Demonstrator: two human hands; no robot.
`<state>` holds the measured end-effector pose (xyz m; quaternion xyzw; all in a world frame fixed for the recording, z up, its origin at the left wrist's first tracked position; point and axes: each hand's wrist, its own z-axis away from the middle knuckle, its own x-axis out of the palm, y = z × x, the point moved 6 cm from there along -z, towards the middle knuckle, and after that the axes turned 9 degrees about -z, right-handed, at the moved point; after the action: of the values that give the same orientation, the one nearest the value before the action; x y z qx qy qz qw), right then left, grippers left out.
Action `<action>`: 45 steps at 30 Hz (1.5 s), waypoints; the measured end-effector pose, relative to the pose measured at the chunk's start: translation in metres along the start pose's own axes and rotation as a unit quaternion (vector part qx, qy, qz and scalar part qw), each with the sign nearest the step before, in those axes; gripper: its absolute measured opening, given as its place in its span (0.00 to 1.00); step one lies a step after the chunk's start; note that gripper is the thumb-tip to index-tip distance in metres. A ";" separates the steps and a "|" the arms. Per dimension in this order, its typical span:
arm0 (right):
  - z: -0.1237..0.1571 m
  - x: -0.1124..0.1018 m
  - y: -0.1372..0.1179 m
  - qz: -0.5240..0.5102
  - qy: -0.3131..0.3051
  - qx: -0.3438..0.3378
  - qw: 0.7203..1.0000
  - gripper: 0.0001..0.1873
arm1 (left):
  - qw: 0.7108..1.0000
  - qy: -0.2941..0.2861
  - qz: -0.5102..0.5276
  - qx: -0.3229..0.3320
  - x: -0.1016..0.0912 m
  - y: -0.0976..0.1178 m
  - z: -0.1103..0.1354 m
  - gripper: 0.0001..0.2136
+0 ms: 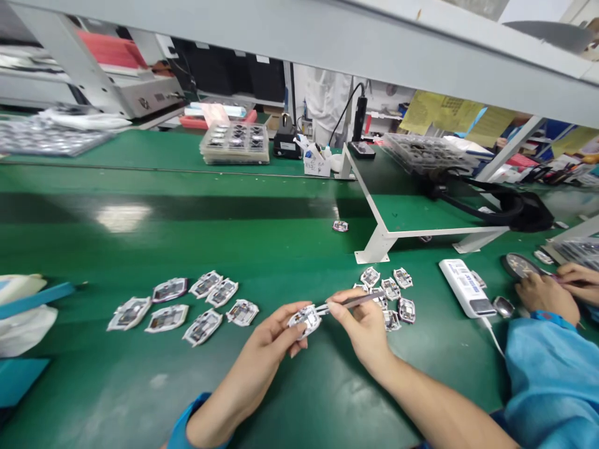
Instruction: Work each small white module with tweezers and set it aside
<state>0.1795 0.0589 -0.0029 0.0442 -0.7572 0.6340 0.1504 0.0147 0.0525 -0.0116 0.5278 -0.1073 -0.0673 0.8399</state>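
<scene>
While the left hand closes a firm grip around a small foil-backed electronic module, the right hand pinches tweezers in a narrow grip, their tips steady at the module's edge. Across the green surface, a clear plastic tray holds rows of similar modules.

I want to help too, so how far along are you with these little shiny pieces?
Seven film-wrapped parts lying in loose rows on the green mat may be done, though that's only a guess. In hand, the left hand holds one part, and the right hand touches it with tweezers. The smaller cluster beside the right hand may be what's left.
</scene>
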 end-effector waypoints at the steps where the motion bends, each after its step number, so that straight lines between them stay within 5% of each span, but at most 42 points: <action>1: 0.000 0.000 0.001 -0.004 -0.001 0.004 1.000 0.03 | 1.000 -0.002 -0.006 0.004 0.000 0.000 0.000 0.24; 13: 0.004 0.002 0.007 -0.018 -0.007 0.014 1.000 0.04 | 0.998 -0.019 -0.059 0.022 0.005 -0.004 0.000 0.22; 17: 0.008 0.011 -0.010 0.050 -0.069 -0.098 0.991 0.05 | 0.997 -0.015 -0.065 0.033 0.004 -0.009 -0.002 0.21; 20: 0.015 0.024 -0.026 0.127 -0.152 -0.221 0.955 0.05 | 0.997 -0.019 -0.056 0.056 0.004 -0.012 -0.005 0.19; 23: 0.020 0.032 -0.031 0.165 -0.204 -0.270 0.926 0.03 | 0.996 -0.023 -0.048 0.075 0.004 -0.010 -0.006 0.17; 26: 0.016 0.028 -0.028 0.152 -0.179 -0.235 0.943 0.03 | 0.996 -0.012 -0.054 0.070 0.003 -0.007 -0.004 0.16; 31: 0.005 0.011 -0.012 0.068 -0.083 -0.054 0.993 0.01 | 0.997 0.025 -0.065 0.036 -0.001 -0.008 0.000 0.15; 40: -0.001 0.009 0.002 0.049 -0.067 0.083 0.993 0.08 | 0.998 0.009 -0.059 0.016 -0.002 -0.009 0.000 0.14; 45: -0.001 0.007 0.001 0.030 -0.041 0.090 0.995 0.11 | 0.999 0.007 -0.047 0.014 -0.001 -0.007 -0.001 0.15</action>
<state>0.1732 0.0611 -0.0018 0.0606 -0.7033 0.7018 0.0953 0.0136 0.0504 -0.0180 0.5444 -0.0774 -0.1017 0.8290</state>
